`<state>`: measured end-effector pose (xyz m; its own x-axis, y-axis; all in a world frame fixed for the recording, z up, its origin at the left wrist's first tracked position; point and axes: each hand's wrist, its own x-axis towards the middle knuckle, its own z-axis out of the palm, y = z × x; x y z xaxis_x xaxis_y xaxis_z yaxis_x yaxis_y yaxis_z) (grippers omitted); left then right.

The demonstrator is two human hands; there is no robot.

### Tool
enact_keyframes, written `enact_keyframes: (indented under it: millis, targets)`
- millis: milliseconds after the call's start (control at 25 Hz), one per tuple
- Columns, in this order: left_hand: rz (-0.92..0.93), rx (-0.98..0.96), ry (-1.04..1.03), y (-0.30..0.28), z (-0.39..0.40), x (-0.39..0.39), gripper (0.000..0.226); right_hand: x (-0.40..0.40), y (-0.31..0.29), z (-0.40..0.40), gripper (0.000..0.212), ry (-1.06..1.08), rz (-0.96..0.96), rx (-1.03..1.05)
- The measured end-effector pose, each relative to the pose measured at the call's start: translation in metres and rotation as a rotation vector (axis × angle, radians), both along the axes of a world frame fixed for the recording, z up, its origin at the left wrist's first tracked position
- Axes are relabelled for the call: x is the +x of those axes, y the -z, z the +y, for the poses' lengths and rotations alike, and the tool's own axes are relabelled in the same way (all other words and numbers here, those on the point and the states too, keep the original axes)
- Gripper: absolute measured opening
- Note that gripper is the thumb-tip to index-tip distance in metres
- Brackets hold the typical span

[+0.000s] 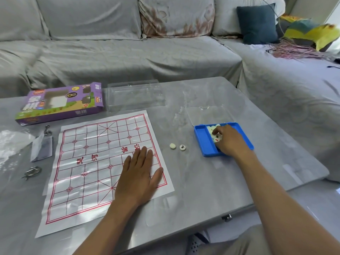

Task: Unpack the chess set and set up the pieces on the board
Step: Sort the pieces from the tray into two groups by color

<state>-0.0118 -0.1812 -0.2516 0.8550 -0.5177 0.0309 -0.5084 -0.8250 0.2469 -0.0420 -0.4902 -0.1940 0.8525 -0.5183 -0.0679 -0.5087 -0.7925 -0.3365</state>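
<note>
Blue plastic tray [199, 137], right of centre frame, on grey table [202, 181]; cream disc pieces [211, 128] heaped in its larger compartment. Right hand [230, 139] inside tray, fingers curled down over the heap; whether a piece is actually pinched cannot be told, fingertips being hidden behind the knuckles. Left hand [138, 173] flat on board sheet [88, 162], fingers straight, pressing its right half, gripping nothing.

Board sheet: thin glossy film with red grid, left of centre frame, creased along fold lines. Judged light, limp and prone to sliding or curling; best held flat by palm pressure, not lifted by an edge.

Two loose pieces [177, 146] on table between sheet and tray, just beside each other, one face-up with dark character, one blank side up. No pieces on the grid yet; setup judged barely begun.

Pieces judged small, hard, smooth, light; likely to slip or roll if dropped on edge. Recommended hold: thumb and forefinger across the rim, one at a time.

Purple box [60, 103] and clear lid [136, 94] in upper left of frame, well apart from tray.
</note>
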Motion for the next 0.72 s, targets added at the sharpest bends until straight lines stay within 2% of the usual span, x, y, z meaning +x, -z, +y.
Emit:
enact_keyframes:
  millis: [240,560,640,720]
  targets:
    - [0.004,-0.016,0.001,-0.001,0.0,0.0,0.084,-0.007,-0.001,-0.003,0.03,-0.052,-0.047,0.006]
    - [0.006,-0.006,-0.006,-0.001,0.001,0.001,0.083,-0.005,-0.005,-0.004,0.022,0.082,-0.169,0.028]
    - [0.008,0.0,-0.008,0.0,0.0,0.001,0.082,-0.002,-0.018,0.013,0.02,0.083,-0.299,0.144]
    - [0.013,-0.003,-0.009,0.0,0.0,0.001,0.083,0.005,-0.029,0.046,0.019,-0.022,-0.385,0.339]
